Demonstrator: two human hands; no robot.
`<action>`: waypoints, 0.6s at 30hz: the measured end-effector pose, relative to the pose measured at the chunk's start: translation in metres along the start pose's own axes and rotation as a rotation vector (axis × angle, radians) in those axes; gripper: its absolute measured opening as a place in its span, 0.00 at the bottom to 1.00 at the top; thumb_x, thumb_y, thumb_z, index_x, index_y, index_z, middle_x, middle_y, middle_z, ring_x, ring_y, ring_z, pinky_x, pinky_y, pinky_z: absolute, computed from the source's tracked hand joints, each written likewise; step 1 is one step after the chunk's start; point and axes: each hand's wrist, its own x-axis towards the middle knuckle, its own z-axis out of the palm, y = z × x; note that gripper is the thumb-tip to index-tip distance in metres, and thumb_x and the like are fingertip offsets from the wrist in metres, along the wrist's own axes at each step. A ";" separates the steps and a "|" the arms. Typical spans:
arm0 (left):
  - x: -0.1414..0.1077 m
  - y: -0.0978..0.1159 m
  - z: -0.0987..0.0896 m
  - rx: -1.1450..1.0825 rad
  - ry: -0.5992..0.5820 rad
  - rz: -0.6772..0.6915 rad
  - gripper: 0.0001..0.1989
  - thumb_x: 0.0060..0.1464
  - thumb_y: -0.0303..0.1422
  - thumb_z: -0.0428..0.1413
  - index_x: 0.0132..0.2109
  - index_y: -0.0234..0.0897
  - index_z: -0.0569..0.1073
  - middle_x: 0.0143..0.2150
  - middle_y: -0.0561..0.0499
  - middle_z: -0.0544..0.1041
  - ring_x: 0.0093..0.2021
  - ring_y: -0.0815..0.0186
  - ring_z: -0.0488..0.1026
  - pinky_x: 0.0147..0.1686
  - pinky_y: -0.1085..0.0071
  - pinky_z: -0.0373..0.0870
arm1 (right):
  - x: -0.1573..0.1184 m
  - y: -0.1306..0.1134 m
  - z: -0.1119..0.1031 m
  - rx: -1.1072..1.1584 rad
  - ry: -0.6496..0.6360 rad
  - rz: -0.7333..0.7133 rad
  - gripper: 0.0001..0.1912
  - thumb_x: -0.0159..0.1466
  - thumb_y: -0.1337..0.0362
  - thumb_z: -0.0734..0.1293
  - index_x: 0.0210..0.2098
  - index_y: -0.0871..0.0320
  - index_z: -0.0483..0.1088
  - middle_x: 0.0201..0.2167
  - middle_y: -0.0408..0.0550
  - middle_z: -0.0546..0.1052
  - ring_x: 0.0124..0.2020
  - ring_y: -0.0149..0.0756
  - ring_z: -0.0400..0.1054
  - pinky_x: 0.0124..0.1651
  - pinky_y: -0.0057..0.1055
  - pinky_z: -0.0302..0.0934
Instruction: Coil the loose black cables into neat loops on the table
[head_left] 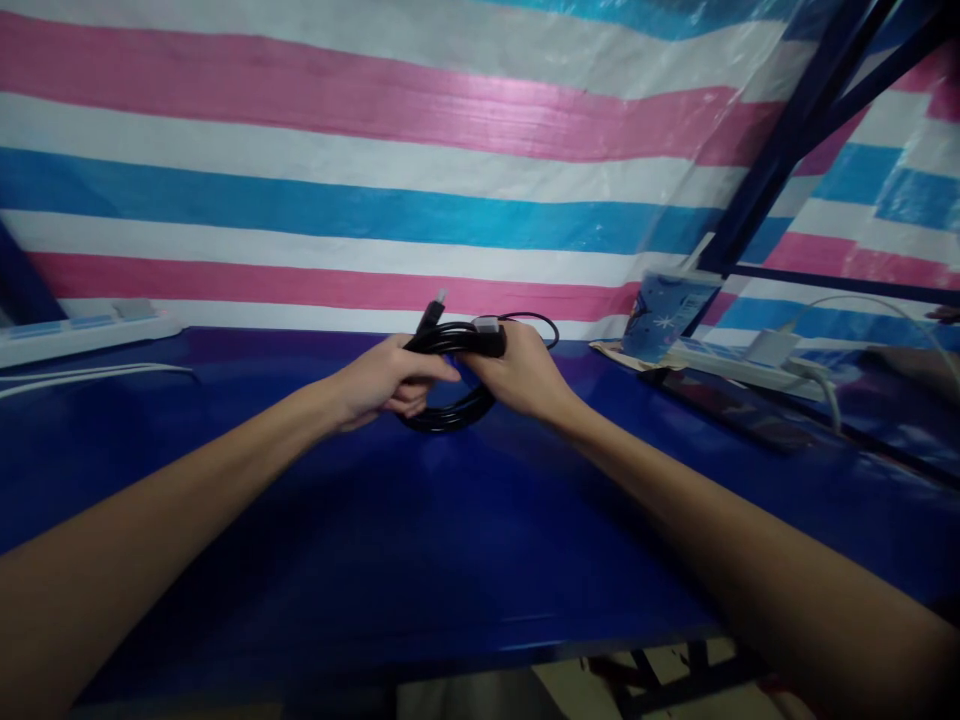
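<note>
A black cable is wound into a round coil and held up over the blue table. Closed around the coil's left side is my left hand, its thumb pointing inward across the loops. My right hand grips the coil's right side, close to a flat plug with a silvery end. The cable's other plug, also black with a metal tip, sticks up above my left hand. Behind my right hand a thin loop of black cord arcs out. My right fingertips are partly hidden by the coil.
A blue table spans the view. On the right stand a patterned paper cup, a white power strip with a charger, and a dark flat phone-like object. Another power strip and white cords lie left. Striped sheeting hangs behind.
</note>
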 end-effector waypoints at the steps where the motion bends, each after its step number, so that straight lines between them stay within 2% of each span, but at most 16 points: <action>1: -0.004 0.002 -0.001 -0.044 -0.127 -0.045 0.21 0.48 0.28 0.55 0.15 0.37 0.54 0.10 0.61 0.47 0.11 0.80 0.46 0.19 0.75 0.58 | -0.001 -0.002 -0.002 0.113 -0.046 0.025 0.10 0.59 0.62 0.63 0.23 0.60 0.65 0.21 0.45 0.70 0.24 0.29 0.62 0.28 0.28 0.52; 3: -0.011 0.005 0.001 -0.159 -0.318 -0.139 0.19 0.49 0.29 0.54 0.15 0.38 0.55 0.09 0.62 0.45 0.11 0.79 0.45 0.23 0.74 0.63 | -0.002 -0.005 -0.003 0.334 -0.188 0.118 0.13 0.58 0.62 0.63 0.19 0.59 0.61 0.15 0.42 0.65 0.18 0.28 0.59 0.23 0.27 0.52; 4: -0.013 0.005 0.002 -0.219 -0.375 -0.185 0.18 0.48 0.28 0.53 0.16 0.38 0.55 0.09 0.62 0.44 0.10 0.79 0.44 0.22 0.74 0.62 | -0.003 -0.006 -0.002 0.429 -0.252 0.169 0.14 0.58 0.61 0.64 0.18 0.58 0.59 0.12 0.40 0.61 0.15 0.27 0.56 0.20 0.27 0.50; 6: -0.015 0.002 0.005 -0.301 -0.388 -0.252 0.19 0.48 0.28 0.53 0.16 0.38 0.53 0.09 0.62 0.43 0.10 0.79 0.42 0.19 0.75 0.58 | -0.005 -0.006 0.002 0.528 -0.289 0.260 0.17 0.57 0.61 0.65 0.17 0.57 0.55 0.10 0.37 0.55 0.12 0.24 0.50 0.16 0.26 0.45; 7: -0.013 -0.001 0.007 -0.319 -0.325 -0.260 0.20 0.48 0.28 0.53 0.16 0.38 0.50 0.09 0.62 0.43 0.10 0.80 0.42 0.18 0.76 0.56 | -0.006 -0.005 0.005 0.534 -0.258 0.305 0.17 0.56 0.62 0.65 0.17 0.57 0.54 0.10 0.36 0.54 0.12 0.23 0.48 0.15 0.25 0.44; 9: -0.004 -0.007 0.011 -0.319 -0.077 -0.218 0.22 0.49 0.30 0.54 0.17 0.39 0.49 0.10 0.62 0.44 0.11 0.80 0.41 0.16 0.76 0.52 | -0.004 -0.004 0.009 0.500 -0.168 0.396 0.14 0.55 0.64 0.66 0.19 0.57 0.56 0.11 0.36 0.54 0.12 0.22 0.47 0.14 0.24 0.43; 11: 0.012 -0.009 0.014 -0.284 0.203 -0.119 0.19 0.48 0.29 0.57 0.20 0.38 0.53 0.12 0.63 0.45 0.12 0.80 0.42 0.14 0.77 0.47 | 0.001 -0.001 0.007 0.473 -0.093 0.472 0.12 0.55 0.66 0.65 0.20 0.57 0.57 0.12 0.36 0.54 0.12 0.22 0.47 0.13 0.25 0.44; 13: 0.035 -0.004 0.014 -0.218 0.354 -0.045 0.15 0.48 0.27 0.58 0.24 0.37 0.58 0.14 0.63 0.47 0.13 0.79 0.44 0.14 0.78 0.45 | 0.010 0.004 -0.003 0.476 -0.041 0.512 0.10 0.55 0.68 0.64 0.22 0.58 0.58 0.13 0.37 0.55 0.12 0.23 0.48 0.13 0.25 0.45; 15: 0.066 0.008 0.011 -0.120 0.366 -0.056 0.11 0.51 0.27 0.55 0.26 0.37 0.60 0.13 0.62 0.49 0.13 0.77 0.47 0.15 0.77 0.50 | 0.023 0.014 -0.021 0.475 0.008 0.539 0.08 0.55 0.71 0.64 0.23 0.58 0.59 0.13 0.38 0.56 0.13 0.23 0.51 0.14 0.24 0.46; 18: 0.116 0.025 0.005 0.079 0.247 -0.156 0.06 0.51 0.27 0.53 0.29 0.37 0.62 0.14 0.59 0.54 0.15 0.74 0.54 0.20 0.74 0.58 | 0.044 0.040 -0.048 0.358 0.020 0.586 0.06 0.55 0.73 0.63 0.25 0.59 0.61 0.16 0.43 0.62 0.16 0.26 0.55 0.18 0.25 0.51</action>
